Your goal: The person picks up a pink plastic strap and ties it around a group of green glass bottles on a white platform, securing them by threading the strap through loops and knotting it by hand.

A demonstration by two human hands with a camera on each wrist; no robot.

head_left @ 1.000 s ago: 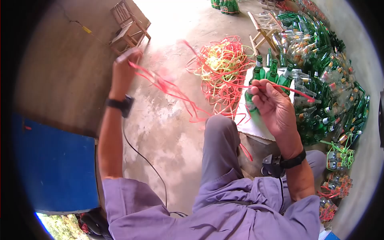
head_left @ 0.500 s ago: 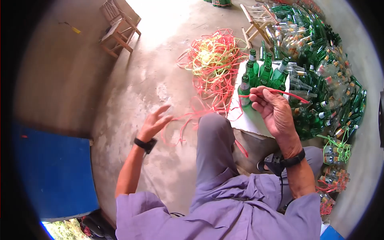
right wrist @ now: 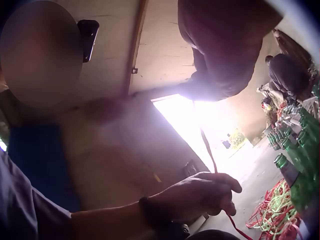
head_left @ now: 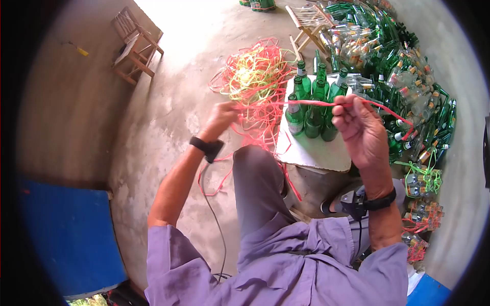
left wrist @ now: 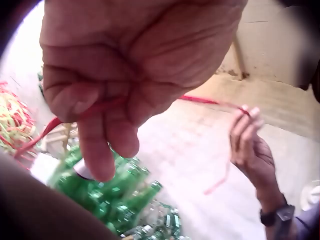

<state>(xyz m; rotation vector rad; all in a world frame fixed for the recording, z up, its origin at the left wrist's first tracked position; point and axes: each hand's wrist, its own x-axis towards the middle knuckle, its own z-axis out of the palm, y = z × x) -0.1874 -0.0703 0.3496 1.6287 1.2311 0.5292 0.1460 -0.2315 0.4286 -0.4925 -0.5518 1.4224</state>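
Observation:
A red plastic strap (head_left: 306, 103) runs nearly straight between the two hands, passing over the green bottles in the head view. My left hand (head_left: 222, 120) grips it; in the left wrist view the strap crosses the palm of the left hand (left wrist: 130, 65) under curled fingers. My right hand (head_left: 363, 133) pinches the strap between thumb and fingers, and the loose end droops beyond it. Below stand several green glass bottles (head_left: 312, 121), upright and grouped on a white board (head_left: 321, 153) in front of the knees.
A tangled heap of red and yellow-green straps (head_left: 255, 71) lies on the floor behind the left hand. Many loose bottles (head_left: 372, 61) pile up along the right wall. Strapped bottle bundles (head_left: 423, 214) stand at the right. Behind are a wooden stool (head_left: 309, 25) and a chair (head_left: 135, 48).
My left hand swung down from the upper left, reached toward the strap and now grips it near the right hand. The strap has been drawn straight. My right hand keeps its pinch.

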